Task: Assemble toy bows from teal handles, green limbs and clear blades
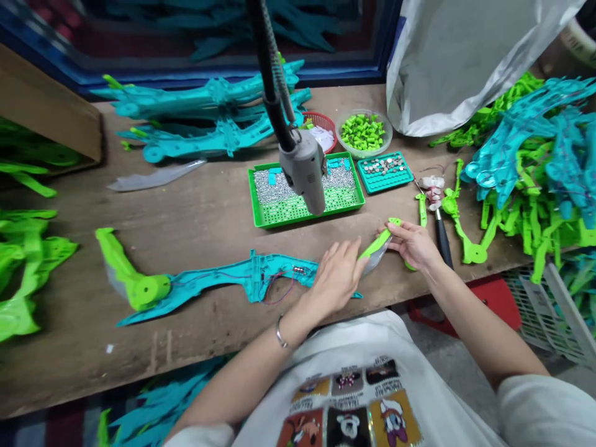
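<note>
A narrow bright green plastic part with a translucent grey blade (378, 247) is between my two hands. My right hand (414, 243) pinches its far end between thumb and fingers. My left hand (339, 278) has the near end between thumb and forefinger, the other fingers stretched forward. Under and beside my left hand lies a long turquoise plastic shell half (218, 274), inner side up, with thin red and dark wires and a small metal piece. A green arm-like piece (148, 290) is joined at its left end. My left palm hides part of the shell's right end.
A grey-headed tool (302, 171) hangs over a green tray (305, 217) of small metal pieces. Behind stand a turquoise tray (386, 180) and a bowl of green bits (365, 133). A black-handled tool (442, 239) lies right, near piled turquoise parts (521, 136). Turquoise shells (200, 139) lie back left.
</note>
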The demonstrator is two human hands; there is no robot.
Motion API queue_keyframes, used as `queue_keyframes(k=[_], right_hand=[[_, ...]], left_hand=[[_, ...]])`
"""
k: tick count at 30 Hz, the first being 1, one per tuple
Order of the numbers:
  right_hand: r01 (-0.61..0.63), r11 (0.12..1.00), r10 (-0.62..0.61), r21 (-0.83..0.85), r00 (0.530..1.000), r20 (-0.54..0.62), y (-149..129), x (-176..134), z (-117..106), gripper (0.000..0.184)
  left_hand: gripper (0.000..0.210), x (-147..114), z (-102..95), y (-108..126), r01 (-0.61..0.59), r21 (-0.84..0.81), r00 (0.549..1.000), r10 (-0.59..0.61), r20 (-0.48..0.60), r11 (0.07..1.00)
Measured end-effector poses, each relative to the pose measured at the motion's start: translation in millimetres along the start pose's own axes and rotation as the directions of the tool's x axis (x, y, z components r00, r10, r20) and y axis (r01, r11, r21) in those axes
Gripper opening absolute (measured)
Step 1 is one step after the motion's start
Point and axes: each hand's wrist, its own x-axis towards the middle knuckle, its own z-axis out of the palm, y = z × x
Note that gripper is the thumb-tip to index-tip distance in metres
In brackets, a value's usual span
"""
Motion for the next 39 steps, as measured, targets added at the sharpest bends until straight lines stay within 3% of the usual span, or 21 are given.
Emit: queue_keyframes(k=[2,4,6,10,18,22,25,27,34,39], right_hand=[[0.01,1.0,-0.01,0.003,1.0,-0.004,-0.8,-2.1,0.7,0.034],[0.015,1.0,-0.015,0.008,1.0,-0.003,-1.8,-3.4,1.4,0.036],[0.026,1.0,-0.026,0.008,1.0,-0.006,-2.7,-3.5,2.4,0.037],[0.06,0.998,-0.06,-0.001,0.997,-0.041,-1.1,-3.2,6.5,0.038],[0.011,1.0,-0.01,-0.026,0.999,0.039,18.5,-15.1,24.9,0.049],[0.013,0.999,-0.011,-0.051,0.999,0.052,16.1,-13.3,26.6,0.045],[0.03,0.999,-0.028,-0.045,0.998,0.051,12.8,-11.6,27.6,0.043],[0.046,0.999,-0.044,-0.03,0.998,0.039,12.6,-11.8,29.1,0.041],[0.064,0.995,-0.058,-0.083,0.996,0.073,3.4,-9.2,26.0,0.043],[0.204,0.977,-0.204,-0.067,0.979,0.004,-8.5,3.6,16.8,0.039]], left_hand=[[0.046,21.2,-7.5,-4.4,0.073,-0.167,0.992,-0.054,0.114,0.983],[0.041,39.2,-11.0,-11.4,0.108,-0.315,0.96,-0.017,0.279,0.943],[0.039,50.4,-11.1,-18.5,0.135,-0.433,0.927,0.04,0.373,0.891],[0.039,54.2,-7.1,-25.1,0.146,-0.535,0.936,0.059,0.348,0.832],[0.044,56.8,-13.2,-27.4,0.081,-0.53,0.944,0.106,0.313,0.844],[0.048,58.6,-39.2,-46.3,0.096,-0.436,0.891,0.118,0.438,0.895],[0.045,57.4,-56.9,-64.3,0.116,-0.362,0.798,0.13,0.588,0.925],[0.046,56.6,-61.8,-73.3,0.109,-0.349,0.759,0.149,0.634,0.931],[0.047,55.9,-56.0,-82.7,0.19,-0.499,0.739,0.212,0.64,0.846],[0.048,57.2,-55.1,-84.6,0.174,-0.49,0.756,0.203,0.622,0.854]])
